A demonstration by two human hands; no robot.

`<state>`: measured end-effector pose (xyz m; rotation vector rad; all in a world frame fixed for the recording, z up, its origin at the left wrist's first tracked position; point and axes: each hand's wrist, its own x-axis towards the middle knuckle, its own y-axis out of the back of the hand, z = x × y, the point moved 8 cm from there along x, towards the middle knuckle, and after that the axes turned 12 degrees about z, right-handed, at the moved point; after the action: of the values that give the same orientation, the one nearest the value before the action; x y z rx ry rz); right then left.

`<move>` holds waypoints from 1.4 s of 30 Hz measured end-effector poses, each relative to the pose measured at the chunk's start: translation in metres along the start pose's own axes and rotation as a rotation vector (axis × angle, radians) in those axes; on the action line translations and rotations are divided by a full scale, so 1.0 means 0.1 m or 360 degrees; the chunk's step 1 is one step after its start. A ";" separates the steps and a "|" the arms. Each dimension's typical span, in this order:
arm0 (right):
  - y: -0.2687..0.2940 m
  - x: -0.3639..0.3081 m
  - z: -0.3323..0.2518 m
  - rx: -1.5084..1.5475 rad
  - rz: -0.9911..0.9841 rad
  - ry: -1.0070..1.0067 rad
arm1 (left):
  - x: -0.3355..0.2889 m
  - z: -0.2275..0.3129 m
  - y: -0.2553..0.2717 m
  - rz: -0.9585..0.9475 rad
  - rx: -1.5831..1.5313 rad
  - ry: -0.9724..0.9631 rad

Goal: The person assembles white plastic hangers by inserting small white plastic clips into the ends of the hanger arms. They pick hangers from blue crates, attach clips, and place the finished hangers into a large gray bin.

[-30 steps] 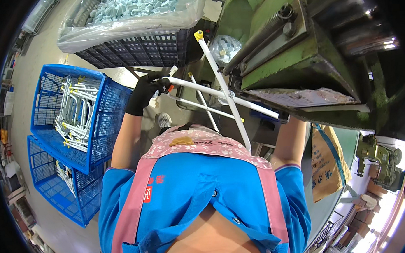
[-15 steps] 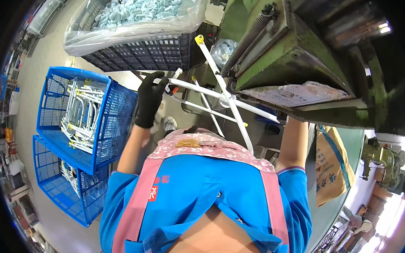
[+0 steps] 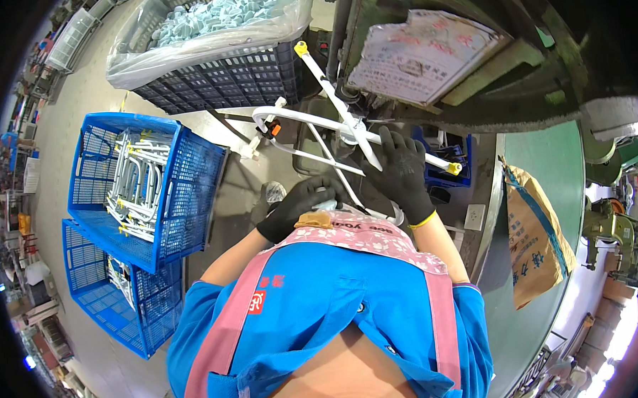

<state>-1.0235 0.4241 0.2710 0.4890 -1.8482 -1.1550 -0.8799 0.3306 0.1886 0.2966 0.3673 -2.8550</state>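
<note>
Right hand (image 3: 402, 170), black-gloved, is up on the white tubular frame (image 3: 344, 130), fingers wrapped over the tubes where the long diagonal bar crosses the horizontal one. It's a firm grasp, the palm pressed onto the crossing. The frame sits tilted in front of the green machine (image 3: 542, 82), its yellow-capped end (image 3: 301, 48) poking up toward the dark crate, another yellow cap (image 3: 455, 168) just beyond the right hand's knuckles, and an orange clip (image 3: 274, 130) on the curved left end of the tube.

Left hand (image 3: 301, 203), gloved in black too, is lower, close against the person's chest, curled around something pale and rounded; what that is I can't tell, as the fingers cover most of it. A thin white tube of the frame runs down just beside that hand.

To the left, a blue mesh basket (image 3: 190, 176) holds a pile of finished white frames (image 3: 137, 182), and a second blue basket (image 3: 95, 280) stands below it. Up top, a dark plastic crate (image 3: 214, 82) lined with a clear bag carries pale blue plastic parts (image 3: 211, 15). A brown paper sack (image 3: 538, 239) leans at the right on the green surface.
</note>
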 end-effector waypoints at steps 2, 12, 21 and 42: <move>-0.06 -0.01 0.03 -0.0011 -0.0035 -0.0007 | 0.10 0.02 0.05 0.0075 -0.0585 0.0060; -0.04 -0.01 0.01 0.0012 0.0146 0.0028 | 0.43 0.67 -0.01 -0.0294 -0.1709 -0.0157; -0.08 -0.04 0.07 0.0091 0.0055 -0.0072 | 0.58 1.16 -0.04 0.0685 0.1183 -0.1294; -0.01 -0.05 0.02 -0.0035 0.0097 -0.0197 | 0.86 1.13 -0.13 0.0293 0.1763 -0.1779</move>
<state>-1.0227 0.4282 0.2674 0.3534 -1.9403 -1.1863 -0.9838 0.2933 0.2783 -0.9843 -1.3255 -2.2354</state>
